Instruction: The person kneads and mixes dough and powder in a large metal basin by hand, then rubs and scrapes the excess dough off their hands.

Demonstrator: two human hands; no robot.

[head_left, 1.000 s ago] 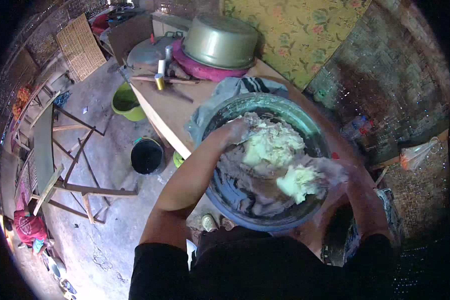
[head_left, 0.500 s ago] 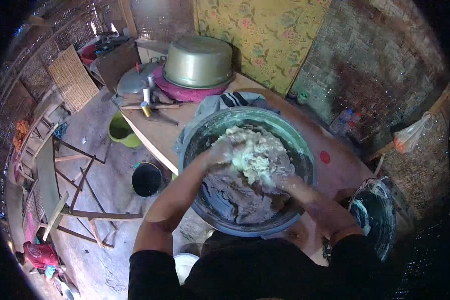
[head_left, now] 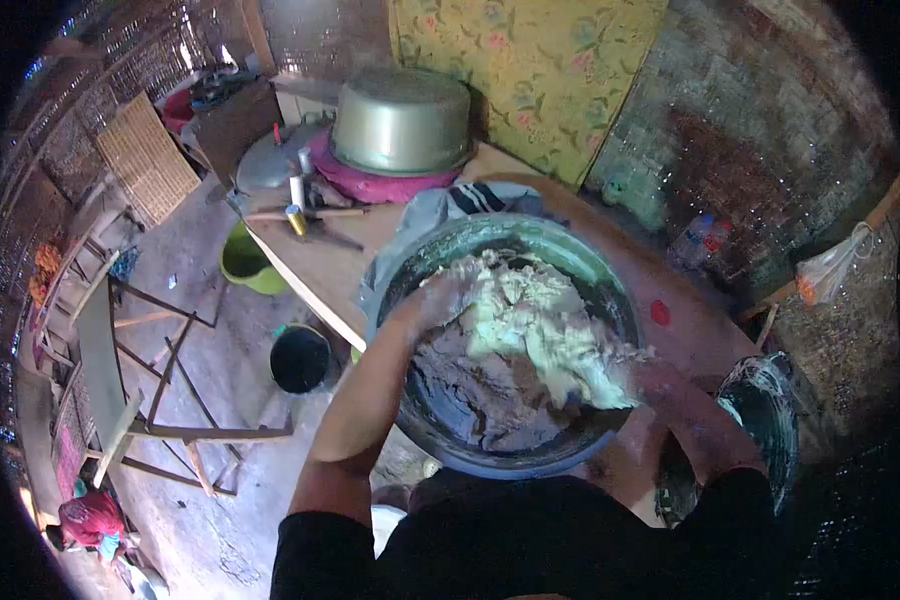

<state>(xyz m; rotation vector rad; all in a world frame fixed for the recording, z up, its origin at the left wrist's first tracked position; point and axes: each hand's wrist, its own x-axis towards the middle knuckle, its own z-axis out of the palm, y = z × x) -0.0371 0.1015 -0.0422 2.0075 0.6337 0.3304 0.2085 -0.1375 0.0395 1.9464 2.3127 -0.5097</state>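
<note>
Head view: pale doughy mass (head_left: 525,312) is in my wide basin (head_left: 510,472), mostly the far and right part, with a darker, browner layer (head_left: 485,400) on the near left. My left hand (head_left: 444,300) is against its left side, fingers partly buried; can't tell if they're closed. My right hand (head_left: 650,370) is at the near-right end, blurred; can't tell whether it's clamped or just touching. Hands well apart.

Judging by looks: soft, sticky, hefty as a lump, likely to stretch or tear rather than break. Best hold is a broad scoop under both ends; pinching the ragged edges would probably rip bits off. No real front to it; long axis slants far left to near right, near-right end pointing at the basin's right rim.
</note>
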